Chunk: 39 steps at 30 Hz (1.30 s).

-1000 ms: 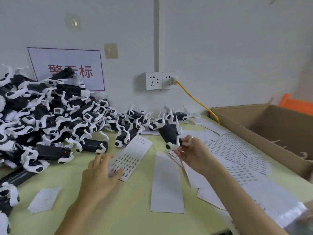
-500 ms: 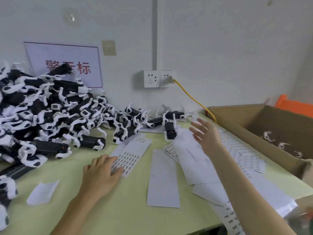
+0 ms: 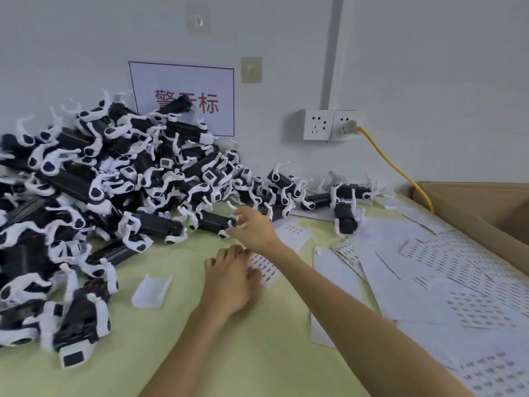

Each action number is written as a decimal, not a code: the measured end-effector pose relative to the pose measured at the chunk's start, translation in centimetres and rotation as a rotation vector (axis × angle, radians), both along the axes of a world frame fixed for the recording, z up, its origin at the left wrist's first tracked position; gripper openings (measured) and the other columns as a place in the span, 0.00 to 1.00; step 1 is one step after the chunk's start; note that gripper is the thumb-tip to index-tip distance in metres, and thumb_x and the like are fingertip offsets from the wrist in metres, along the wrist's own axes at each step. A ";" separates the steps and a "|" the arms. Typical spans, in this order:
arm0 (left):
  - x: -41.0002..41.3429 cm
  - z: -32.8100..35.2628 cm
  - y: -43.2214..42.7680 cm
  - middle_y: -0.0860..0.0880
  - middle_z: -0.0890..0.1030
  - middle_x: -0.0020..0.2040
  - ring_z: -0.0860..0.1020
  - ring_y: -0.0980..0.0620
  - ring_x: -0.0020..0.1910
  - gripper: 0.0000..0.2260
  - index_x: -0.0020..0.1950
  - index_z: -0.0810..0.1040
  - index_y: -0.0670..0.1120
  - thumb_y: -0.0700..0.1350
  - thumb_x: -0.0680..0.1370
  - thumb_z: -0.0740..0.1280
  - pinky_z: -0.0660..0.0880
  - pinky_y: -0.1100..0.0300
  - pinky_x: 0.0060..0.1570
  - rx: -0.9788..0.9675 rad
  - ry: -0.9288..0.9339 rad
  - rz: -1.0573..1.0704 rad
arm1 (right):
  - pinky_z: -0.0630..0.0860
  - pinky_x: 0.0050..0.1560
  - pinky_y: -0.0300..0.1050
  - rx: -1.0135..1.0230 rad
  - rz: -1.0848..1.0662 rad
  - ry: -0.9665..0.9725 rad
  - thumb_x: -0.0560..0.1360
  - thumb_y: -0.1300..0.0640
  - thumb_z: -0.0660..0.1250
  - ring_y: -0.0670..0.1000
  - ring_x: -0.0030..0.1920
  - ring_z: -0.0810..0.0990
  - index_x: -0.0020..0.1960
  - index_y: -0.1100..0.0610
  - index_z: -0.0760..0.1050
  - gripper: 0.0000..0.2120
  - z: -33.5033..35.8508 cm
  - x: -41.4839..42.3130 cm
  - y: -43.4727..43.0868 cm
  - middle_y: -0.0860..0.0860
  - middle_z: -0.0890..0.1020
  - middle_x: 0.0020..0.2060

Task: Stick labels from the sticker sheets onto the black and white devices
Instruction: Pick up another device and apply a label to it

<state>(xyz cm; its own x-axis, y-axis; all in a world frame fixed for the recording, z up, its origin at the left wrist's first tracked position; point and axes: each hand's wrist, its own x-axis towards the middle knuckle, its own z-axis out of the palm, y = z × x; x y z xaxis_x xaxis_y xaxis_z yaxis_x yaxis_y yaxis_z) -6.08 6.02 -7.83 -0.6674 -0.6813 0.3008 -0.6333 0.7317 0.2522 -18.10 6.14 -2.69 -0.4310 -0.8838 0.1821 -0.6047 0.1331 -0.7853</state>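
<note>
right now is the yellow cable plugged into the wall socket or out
Plugged in: the yellow cable ends in a white plug seated in the right wall socket.

I log colours, everything placed off socket (image 3: 317,125), itself white. Left of socket: device pile (image 3: 100,181), black bodies, white clips. Sign (image 3: 183,81) also left: white, dark-red border, red characters. Out of socket: cable (image 3: 396,166), yellow. Right of socket: box (image 3: 472,207), brown cardboard. Below socket: table (image 3: 229,353), pale yellow-green. Sticker sheets (image 3: 458,267) below and right of socket: white, rows of tiny dark marks; some look plain white to me. Wall (image 3: 429,67) behind socket: pale grey.
</note>
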 end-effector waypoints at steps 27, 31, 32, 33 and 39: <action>1.7 4.9 -0.3 0.39 0.83 0.60 0.81 0.42 0.59 0.18 0.60 0.83 0.43 0.54 0.80 0.63 0.74 0.47 0.59 1.400 1.319 -0.377 | 0.79 0.33 0.37 -0.169 0.204 -1.419 0.68 0.67 0.72 0.43 0.27 0.75 0.48 0.64 0.84 0.10 0.3 -1.3 7.8 0.53 0.82 0.37; 1.5 4.9 -0.1 0.35 0.76 0.52 0.78 0.39 0.50 0.26 0.67 0.74 0.34 0.54 0.80 0.66 0.76 0.46 0.51 1.391 1.271 -0.380 | 0.79 0.36 0.39 -0.119 0.258 -1.319 0.70 0.61 0.71 0.47 0.33 0.77 0.60 0.62 0.80 0.18 -0.2 -1.0 7.8 0.55 0.81 0.43; 1.4 4.9 0.1 0.38 0.72 0.48 0.76 0.41 0.47 0.26 0.68 0.73 0.36 0.54 0.79 0.68 0.79 0.50 0.43 1.426 1.271 -0.381 | 0.80 0.37 0.40 -0.114 0.238 -1.258 0.71 0.60 0.71 0.49 0.35 0.79 0.57 0.61 0.82 0.15 -0.1 -0.8 7.8 0.56 0.82 0.44; 1.4 5.0 0.3 0.40 0.69 0.50 0.74 0.41 0.46 0.27 0.69 0.73 0.37 0.54 0.77 0.70 0.80 0.54 0.37 1.474 1.275 -0.387 | 0.80 0.38 0.41 -0.112 0.195 -1.220 0.73 0.60 0.70 0.51 0.38 0.81 0.53 0.60 0.84 0.10 -0.2 -0.7 7.8 0.57 0.83 0.44; 1.3 4.3 0.1 0.38 0.79 0.60 0.78 0.39 0.58 0.19 0.63 0.83 0.40 0.49 0.76 0.72 0.83 0.56 0.41 1.565 1.196 -0.446 | 0.77 0.42 0.42 -0.072 -0.040 -0.655 0.80 0.60 0.62 0.49 0.37 0.80 0.48 0.55 0.83 0.10 -0.7 -0.6 8.2 0.51 0.83 0.38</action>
<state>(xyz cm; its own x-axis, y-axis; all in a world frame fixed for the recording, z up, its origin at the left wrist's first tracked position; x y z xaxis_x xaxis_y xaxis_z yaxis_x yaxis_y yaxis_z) -4.78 6.16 -3.49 -0.7822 -0.6199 0.0622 0.4293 -0.4640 0.7749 -18.65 14.37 -3.35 -0.5051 -0.8601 -0.0710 0.0057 0.0790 -0.9969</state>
